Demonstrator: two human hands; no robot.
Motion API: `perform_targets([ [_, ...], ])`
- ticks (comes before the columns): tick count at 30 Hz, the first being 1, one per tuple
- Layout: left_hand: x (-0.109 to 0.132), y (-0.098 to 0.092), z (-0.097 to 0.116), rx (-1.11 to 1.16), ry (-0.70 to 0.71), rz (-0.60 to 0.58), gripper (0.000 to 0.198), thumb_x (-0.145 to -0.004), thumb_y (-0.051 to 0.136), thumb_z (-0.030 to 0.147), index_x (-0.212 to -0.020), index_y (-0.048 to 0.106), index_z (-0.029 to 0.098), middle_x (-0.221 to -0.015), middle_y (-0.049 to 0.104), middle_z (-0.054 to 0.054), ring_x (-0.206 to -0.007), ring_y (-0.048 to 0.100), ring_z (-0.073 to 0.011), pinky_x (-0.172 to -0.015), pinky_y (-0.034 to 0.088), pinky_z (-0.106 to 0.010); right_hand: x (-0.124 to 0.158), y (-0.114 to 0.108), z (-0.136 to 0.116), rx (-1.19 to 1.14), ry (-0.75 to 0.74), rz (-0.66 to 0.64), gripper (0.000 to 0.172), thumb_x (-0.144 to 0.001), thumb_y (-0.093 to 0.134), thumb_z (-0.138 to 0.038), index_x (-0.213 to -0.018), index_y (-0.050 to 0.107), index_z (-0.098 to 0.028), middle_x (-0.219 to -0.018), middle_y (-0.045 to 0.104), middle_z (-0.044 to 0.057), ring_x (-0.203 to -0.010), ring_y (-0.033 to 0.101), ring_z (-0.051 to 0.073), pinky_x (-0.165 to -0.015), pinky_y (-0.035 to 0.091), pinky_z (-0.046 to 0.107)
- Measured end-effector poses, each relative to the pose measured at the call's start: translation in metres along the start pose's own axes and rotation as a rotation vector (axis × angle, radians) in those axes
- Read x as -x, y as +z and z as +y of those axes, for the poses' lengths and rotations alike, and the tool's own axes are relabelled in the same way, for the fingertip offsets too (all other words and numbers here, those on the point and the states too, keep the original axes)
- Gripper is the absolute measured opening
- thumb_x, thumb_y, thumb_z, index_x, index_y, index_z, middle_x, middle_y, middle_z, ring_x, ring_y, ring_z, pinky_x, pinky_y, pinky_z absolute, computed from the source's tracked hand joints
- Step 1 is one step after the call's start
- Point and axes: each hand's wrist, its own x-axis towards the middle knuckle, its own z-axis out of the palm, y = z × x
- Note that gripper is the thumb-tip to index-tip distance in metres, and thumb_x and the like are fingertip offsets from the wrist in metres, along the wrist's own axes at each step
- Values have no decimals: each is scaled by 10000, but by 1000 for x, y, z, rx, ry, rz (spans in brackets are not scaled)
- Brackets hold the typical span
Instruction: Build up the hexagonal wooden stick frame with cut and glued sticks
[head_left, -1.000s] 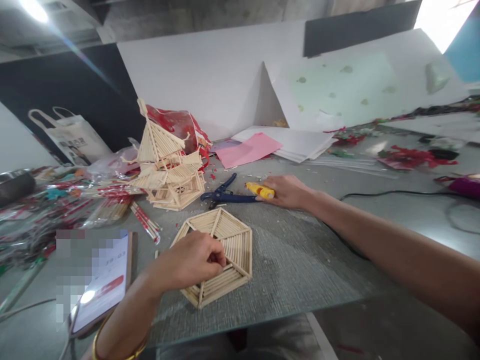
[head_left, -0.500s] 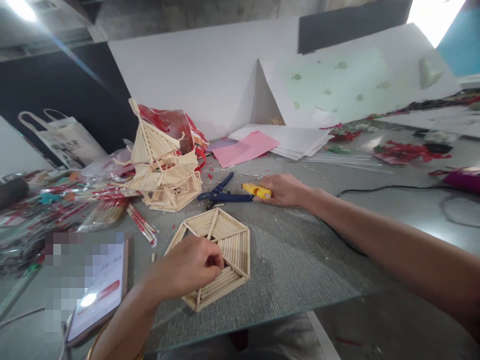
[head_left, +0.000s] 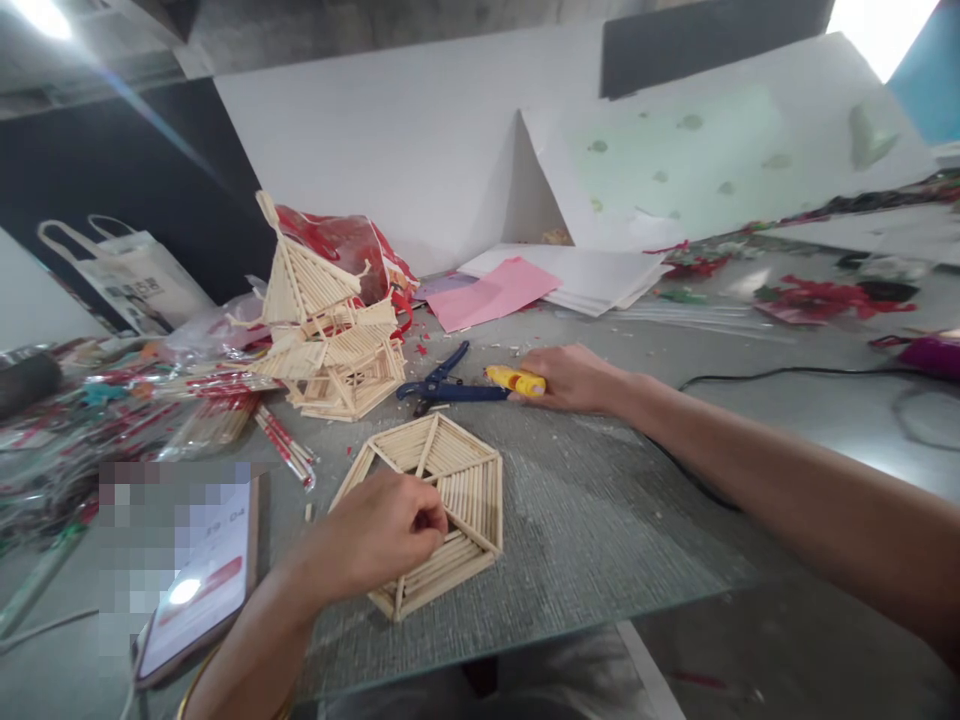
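On the table mat lies a hexagonal panel of thin wooden sticks (head_left: 461, 495), some of its sections filled with parallel sticks. My left hand (head_left: 390, 530) is over its left half, fingers curled together near the centre; what they pinch is hidden. Farther off, my right hand (head_left: 566, 378) is closed around a yellow glue gun (head_left: 515, 380), mostly covered by the hand. A dark blue cutter (head_left: 442, 385) lies just left of it, its handle reaching toward the hand. Behind the panel stands a tiered stick model with a pointed roof (head_left: 319, 320).
A phone (head_left: 206, 590) leans at the left. Packaged sticks (head_left: 285, 445) and plastic wrappers clutter that side. Pink paper (head_left: 491, 292) and white sheets lie at the back. A black cord (head_left: 780, 377) runs right. The table's front edge (head_left: 570, 632) is close.
Both hands hold nearly the same positions. The view has shifted very slightly; the panel, cutter and model stay where they were.
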Motion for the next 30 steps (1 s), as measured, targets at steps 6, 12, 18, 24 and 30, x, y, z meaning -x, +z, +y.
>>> perform_targets([
  [6,0,-1,3,-7,17,-1,185,-697,439,178,-701,624,182,-658,611,16,-618,513,-99,-570,321,-212,0,2,1,5,-6,-3,405,-812,385,-546,-829,540,-173,-789,573,49,-650,504,148,-533,243,243],
  [12,-1,1,1,-51,29,15,190,-704,433,170,-698,622,190,-672,614,11,-631,512,-106,-582,315,-226,0,3,2,8,0,3,431,-811,370,-568,-833,542,-174,-782,574,49,-646,503,146,-524,231,243],
  [18,2,3,1,-106,20,26,201,-709,423,166,-699,620,203,-687,618,10,-653,516,-118,-591,309,-243,-1,2,1,21,5,-8,430,-808,376,-564,-812,547,-169,-784,577,54,-642,502,146,-513,217,245],
  [24,0,2,0,-84,56,10,200,-718,427,166,-720,625,198,-724,626,7,-677,523,-117,-618,324,-244,-1,3,1,20,-9,1,421,-810,381,-559,-788,543,-172,-788,583,52,-656,507,149,-518,223,247],
  [30,1,2,0,-32,53,-13,197,-721,438,176,-727,634,190,-701,628,11,-652,527,-105,-608,333,-235,-1,3,3,12,-16,1,396,-807,396,-541,-786,535,-171,-776,578,50,-657,505,150,-523,225,250],
])
